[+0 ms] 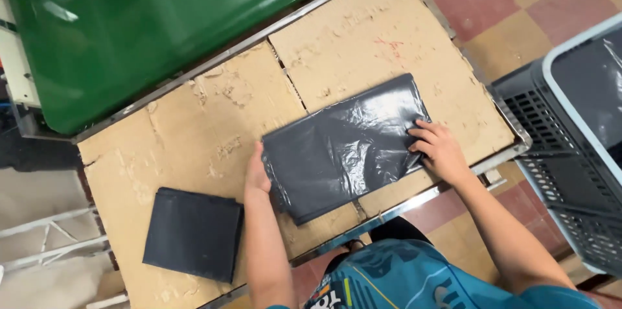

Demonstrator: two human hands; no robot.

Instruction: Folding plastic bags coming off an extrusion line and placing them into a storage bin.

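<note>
A dark grey plastic bag (pixel 343 147) lies flat on a worn cardboard-covered table (pixel 194 127). My left hand (pixel 256 174) rests edge-on against the bag's left side, its fingers together and partly tucked at the bag's edge. On the bag's right end my right hand (pixel 437 150) presses down with fingers spread. A folded stack of the same dark bags (pixel 193 234) sits at the table's near left, apart from both hands.
A shiny green curved machine cover (pixel 142 24) overhangs the table's far left. A grey slatted plastic crate (pixel 570 153) lined with dark plastic stands on the right. The table has a metal rim (pixel 499 108); a tiled floor lies beyond.
</note>
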